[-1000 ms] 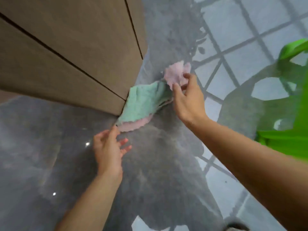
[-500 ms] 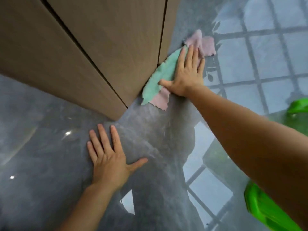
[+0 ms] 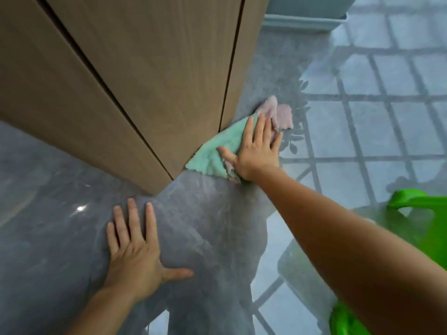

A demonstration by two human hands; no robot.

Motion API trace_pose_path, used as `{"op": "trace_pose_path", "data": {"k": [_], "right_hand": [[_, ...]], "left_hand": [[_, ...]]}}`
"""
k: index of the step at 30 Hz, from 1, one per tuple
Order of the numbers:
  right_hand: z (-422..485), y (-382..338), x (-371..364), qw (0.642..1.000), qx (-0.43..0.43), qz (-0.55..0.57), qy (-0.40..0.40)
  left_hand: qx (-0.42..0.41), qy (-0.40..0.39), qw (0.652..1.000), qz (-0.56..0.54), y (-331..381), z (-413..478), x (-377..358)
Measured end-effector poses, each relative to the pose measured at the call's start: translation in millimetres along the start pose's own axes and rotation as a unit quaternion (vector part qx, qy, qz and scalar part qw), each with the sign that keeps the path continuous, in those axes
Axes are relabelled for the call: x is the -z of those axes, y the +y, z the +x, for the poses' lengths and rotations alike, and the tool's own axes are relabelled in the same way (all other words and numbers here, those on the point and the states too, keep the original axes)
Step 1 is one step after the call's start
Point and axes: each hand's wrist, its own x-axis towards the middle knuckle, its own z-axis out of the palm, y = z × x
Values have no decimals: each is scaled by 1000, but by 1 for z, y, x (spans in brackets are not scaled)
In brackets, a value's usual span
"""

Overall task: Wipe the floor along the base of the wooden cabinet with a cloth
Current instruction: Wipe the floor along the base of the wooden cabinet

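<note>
two bare hands are down on the glossy grey floor (image 3: pixel 60 250). the right hand (image 3: pixel 256 151) reaches forward on a long outstretched arm, palm down, fingers together and lying flat, thumb out to the side. the left hand (image 3: pixel 135 252) sits nearer the person, palm flat on bare floor, fingers spread and pointing toward the wooden cabinet (image 3: pixel 145 68), thumb splayed to the right.

the cabinet rises from the floor with dark seams between its panels, its corner coming down between the two hands. a green plastic object (image 3: pixel 425 213) stands at the right edge of the view, partly hidden behind the right forearm. window grid reflections cross the floor on the right.

the right grip is open and pressed flat on the cloth (image 3: pixel 215 151), pinching nothing. the cloth, mint green with a pink layer showing beyond the fingertips, lies on the floor touching the cabinet's base. the left grip holds nothing.
</note>
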Motion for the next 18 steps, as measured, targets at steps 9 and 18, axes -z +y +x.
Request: {"op": "trace_pose_path", "data": {"k": [9, 18], "right_hand": [[-66, -81, -22, 996, 36, 26, -75], [-41, -49, -20, 1000, -11, 19, 1]], "left_hand": [[-1, -13, 1000, -7, -1, 2, 2], [3, -7, 1000, -25, -3, 3, -1]]}}
